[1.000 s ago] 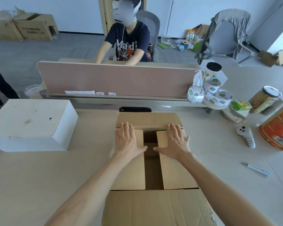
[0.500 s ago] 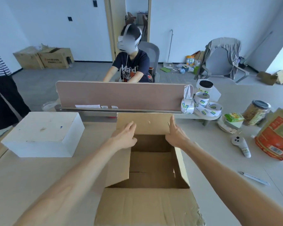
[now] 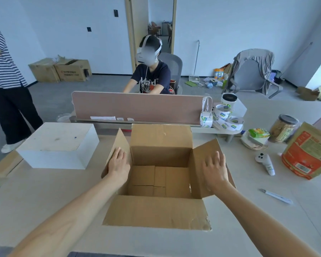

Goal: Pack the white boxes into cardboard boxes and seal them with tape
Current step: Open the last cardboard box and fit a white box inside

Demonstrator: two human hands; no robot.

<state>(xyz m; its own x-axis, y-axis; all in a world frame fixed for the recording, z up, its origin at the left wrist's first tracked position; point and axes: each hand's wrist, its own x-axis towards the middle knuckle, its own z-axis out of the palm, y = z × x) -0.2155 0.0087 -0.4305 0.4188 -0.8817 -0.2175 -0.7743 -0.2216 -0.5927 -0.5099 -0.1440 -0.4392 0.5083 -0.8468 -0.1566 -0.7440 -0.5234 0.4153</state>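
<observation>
From my feed, the left hand (image 3: 119,165) lies flat, fingers straight and together, pressed against the left side flap of the cardboard box (image 3: 160,140). It grasps nothing. The right hand (image 3: 215,168) does the same on the right side flap, with its palm down, its fingers spread a little and nothing clenched in it. Both flaps are splayed outward under the hands. The far flap stands upright and the near flap lies folded out toward me. The box sits open-topped in the middle of the table (image 3: 44,201), and I can look straight down onto the folded flaps of its bottom. The white box (image 3: 59,143) rests on the table to the left of the carton, near it but apart, with its top face showing faint smudges. To the right of the carton lie a white controller (image 3: 265,163) and, nearer me, a pen (image 3: 275,196). Beyond them an orange bag (image 3: 309,154) stands beside a lidded jar (image 3: 284,129) and a green packet (image 3: 258,132). The tape rolls (image 3: 220,119) are heaped at the right end of the pink divider (image 3: 137,106), behind the carton. A seated person (image 3: 152,78) wearing a headset is on the far side of the divider, and another person in a striped top (image 3: 2,71) stands at the left edge.
</observation>
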